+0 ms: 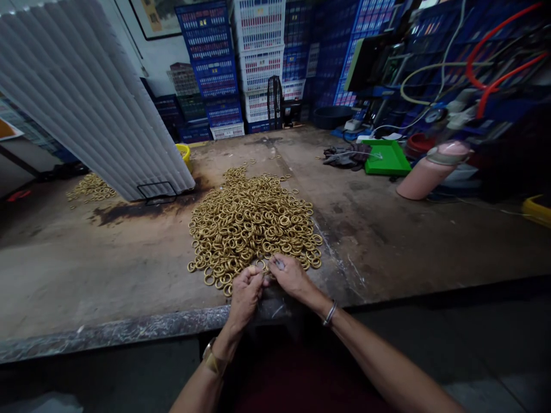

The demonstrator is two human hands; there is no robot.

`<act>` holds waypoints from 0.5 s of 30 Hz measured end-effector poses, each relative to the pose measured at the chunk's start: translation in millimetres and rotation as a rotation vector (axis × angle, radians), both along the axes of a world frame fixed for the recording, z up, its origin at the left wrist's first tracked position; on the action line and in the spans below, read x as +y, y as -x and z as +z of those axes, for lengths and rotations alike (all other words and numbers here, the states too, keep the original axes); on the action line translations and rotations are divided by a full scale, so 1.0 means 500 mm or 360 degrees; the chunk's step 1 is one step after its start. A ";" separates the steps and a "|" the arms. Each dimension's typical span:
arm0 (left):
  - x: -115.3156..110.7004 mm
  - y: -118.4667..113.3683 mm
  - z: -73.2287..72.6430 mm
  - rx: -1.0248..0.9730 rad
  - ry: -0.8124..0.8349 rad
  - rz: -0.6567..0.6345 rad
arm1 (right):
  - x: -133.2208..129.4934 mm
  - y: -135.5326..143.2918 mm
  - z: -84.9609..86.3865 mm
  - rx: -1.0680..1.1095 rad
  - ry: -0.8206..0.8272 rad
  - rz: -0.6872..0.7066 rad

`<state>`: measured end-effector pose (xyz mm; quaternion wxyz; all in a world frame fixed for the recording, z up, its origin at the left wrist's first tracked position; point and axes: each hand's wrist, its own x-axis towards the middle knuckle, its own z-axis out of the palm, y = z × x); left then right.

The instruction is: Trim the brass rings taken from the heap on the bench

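Note:
A heap of brass-coloured rings (pixel 253 215) lies on the worktable in front of me. At the heap's near edge my left hand (pixel 246 293) is closed, thumb and fingers pinched on what looks like one brass ring, mostly hidden by the fingers. My right hand (pixel 291 276) is closed too, its fingertips meeting the left ones. A small grey piece (pixel 279 264) shows at its thumb and forefinger; its kind is not clear. Single loose rings lie close beside both hands.
On the worktable (pixel 142 269), a tall white corrugated panel (pixel 99 97) leans at left on a black wire stand (pixel 157 192). Behind it are more rings (pixel 92 188) and a yellow container (pixel 184 154). A green tray (pixel 387 158) and pink bottle (pixel 433 172) stand right. Stacked crates (pixel 260 57) line the back.

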<state>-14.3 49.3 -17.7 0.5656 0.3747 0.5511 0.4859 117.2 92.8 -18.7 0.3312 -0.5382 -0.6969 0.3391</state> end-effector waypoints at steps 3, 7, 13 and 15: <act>0.000 -0.002 0.004 -0.0039 0.0026 0.0033 | -0.009 -0.005 0.010 -0.0071 -0.0252 -0.0042; -0.001 -0.004 0.009 -0.0073 0.0017 -0.0014 | -0.023 0.000 0.019 0.0069 -0.0081 0.0102; -0.004 0.000 0.026 -0.0223 0.0047 -0.0178 | -0.017 0.011 0.019 0.0510 0.0348 0.0101; -0.006 0.001 0.032 -0.0270 0.0053 -0.0255 | -0.015 0.010 0.017 0.0612 0.0461 0.0092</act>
